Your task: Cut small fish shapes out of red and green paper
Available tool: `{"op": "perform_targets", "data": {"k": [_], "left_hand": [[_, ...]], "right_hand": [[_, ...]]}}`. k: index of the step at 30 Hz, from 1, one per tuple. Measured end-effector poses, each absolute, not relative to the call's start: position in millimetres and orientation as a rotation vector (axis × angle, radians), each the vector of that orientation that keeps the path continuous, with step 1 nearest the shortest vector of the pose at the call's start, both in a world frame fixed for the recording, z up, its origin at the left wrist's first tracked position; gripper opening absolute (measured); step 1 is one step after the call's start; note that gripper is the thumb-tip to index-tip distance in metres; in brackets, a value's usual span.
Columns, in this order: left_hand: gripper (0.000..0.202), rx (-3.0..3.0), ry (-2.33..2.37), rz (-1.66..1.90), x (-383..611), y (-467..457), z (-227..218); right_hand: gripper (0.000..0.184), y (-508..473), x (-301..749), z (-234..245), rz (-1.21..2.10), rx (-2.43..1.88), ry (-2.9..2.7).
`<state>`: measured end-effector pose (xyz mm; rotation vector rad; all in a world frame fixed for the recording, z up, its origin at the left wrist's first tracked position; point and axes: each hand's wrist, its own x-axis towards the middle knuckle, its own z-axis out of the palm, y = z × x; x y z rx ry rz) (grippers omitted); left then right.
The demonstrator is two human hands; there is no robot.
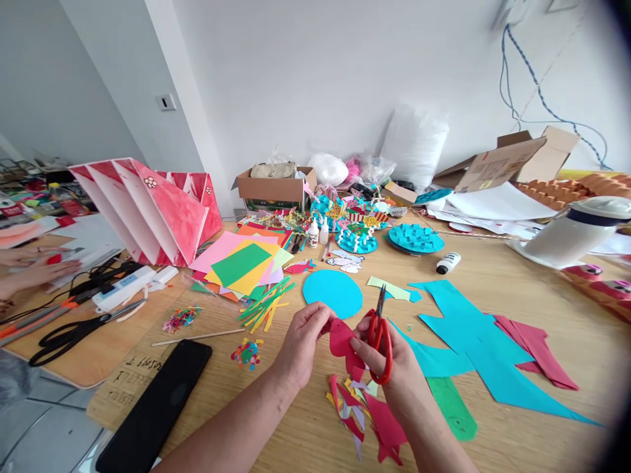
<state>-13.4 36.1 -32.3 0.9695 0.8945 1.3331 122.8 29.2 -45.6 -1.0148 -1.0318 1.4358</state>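
My left hand [306,341] pinches the edge of a red paper fish cutout [341,339] above the table. On the cutout's other side, my right hand [389,361] steadies it with the thumb while gripping red-handled scissors [379,328], whose blades point up and away from the paper. Below both hands lies a pile of red, yellow and purple paper scraps [359,410]. A blue paper circle [332,293] rests just beyond my left hand. To the right are large blue paper offcuts [488,348], a green paper piece [453,407] and folded red paper [539,351].
Coloured paper sheets [241,266], paper strips [266,305], a glue bottle [313,233] and decorated blue discs [415,238] stand farther back. A black phone [155,407] and black scissors [83,328] lie left. At far left, another person's hands [44,269] work. A white kettle [572,233] stands right.
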Motion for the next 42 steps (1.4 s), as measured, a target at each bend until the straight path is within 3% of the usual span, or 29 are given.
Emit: {"op": "perform_targets", "data": {"k": [3, 9, 32, 42], "left_hand": [[0.028, 1.006, 0.87, 1.32, -13.2, 35.0, -31.7], [0.017, 1.119, 0.96, 1.19, -10.0, 33.7, -33.0], [0.015, 1.194, 1.129, 1.149, -8.9, 23.8, -9.8], [0.019, 1.26, 1.032, 1.125, -28.2, 4.1, 11.1]], "right_hand": [[0.027, 28.9, 123.5, -45.8, 1.429, -1.017, -1.02], [0.028, 29.1, 124.5, -44.5, 1.4, -1.054, -1.019], [0.026, 22.7, 125.2, -35.7, 1.413, -1.018, -1.119], [0.031, -9.2, 139.6, -4.4, 1.162, -1.208, -1.731]]}}
